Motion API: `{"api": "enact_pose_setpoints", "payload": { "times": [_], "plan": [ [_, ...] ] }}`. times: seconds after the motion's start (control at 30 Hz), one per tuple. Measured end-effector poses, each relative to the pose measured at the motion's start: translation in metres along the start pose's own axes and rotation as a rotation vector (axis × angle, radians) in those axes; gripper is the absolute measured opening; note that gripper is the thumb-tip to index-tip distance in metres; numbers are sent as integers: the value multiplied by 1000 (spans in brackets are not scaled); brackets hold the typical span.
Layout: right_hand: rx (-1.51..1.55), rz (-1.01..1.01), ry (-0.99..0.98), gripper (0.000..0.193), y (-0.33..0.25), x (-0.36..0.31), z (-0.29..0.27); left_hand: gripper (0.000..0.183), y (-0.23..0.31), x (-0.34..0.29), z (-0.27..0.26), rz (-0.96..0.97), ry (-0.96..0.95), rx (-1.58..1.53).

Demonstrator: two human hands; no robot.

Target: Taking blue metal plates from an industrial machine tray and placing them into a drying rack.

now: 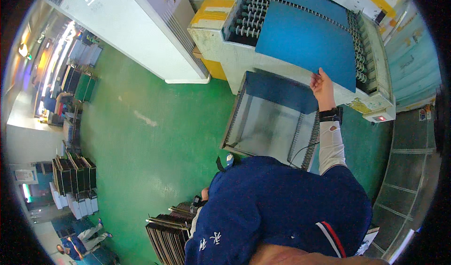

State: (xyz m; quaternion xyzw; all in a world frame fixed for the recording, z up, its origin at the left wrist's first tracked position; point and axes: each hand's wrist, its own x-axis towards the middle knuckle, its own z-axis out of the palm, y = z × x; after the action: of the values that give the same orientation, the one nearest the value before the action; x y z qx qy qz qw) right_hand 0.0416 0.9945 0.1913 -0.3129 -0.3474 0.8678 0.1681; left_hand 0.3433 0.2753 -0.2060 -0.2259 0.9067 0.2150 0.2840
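Note:
A large flat blue sheet [305,46] lies on the roller conveyor at the top right, its near corner edge sticking out past the machine. My right hand [322,88] is at that near edge, with fingers curled and fingertips closed on the rim. A dark strap circles my right wrist. At the lower left, my left hand [205,193] is low beside my body, next to a rack of upright dark panels [167,239]. My torso hides most of that hand, and its fingers cannot be made out.
Below the conveyor machine [213,41] sits an open metal tray-like frame [235,119] with ridged sides. A tall white cabinet [136,30] stands to the left. Across the green floor [127,110] are stacked racks [73,173] and a seated person [75,246]. A grey metal-framed panel [406,180] stands at right.

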Motion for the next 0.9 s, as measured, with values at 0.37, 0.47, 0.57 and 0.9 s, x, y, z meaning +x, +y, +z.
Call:
{"api": "enact_pose_setpoints", "payload": {
  "times": [0.37,0.47,0.57,0.9],
  "plan": [
    [-1045,-285,-167,36,56,-1,6,32,-5,-8,5,-163,24,10],
    [-1638,-605,-161,43,79,13,0,32,1,-17,14,-251,25,-1],
    [-1823,-476,-216,42,76,5,2,33,-6,-24,9,57,18,82],
    [-2142,-643,-191,42,105,46,-20,20,58,-70,-17,-28,25,-93]
  ]
}}
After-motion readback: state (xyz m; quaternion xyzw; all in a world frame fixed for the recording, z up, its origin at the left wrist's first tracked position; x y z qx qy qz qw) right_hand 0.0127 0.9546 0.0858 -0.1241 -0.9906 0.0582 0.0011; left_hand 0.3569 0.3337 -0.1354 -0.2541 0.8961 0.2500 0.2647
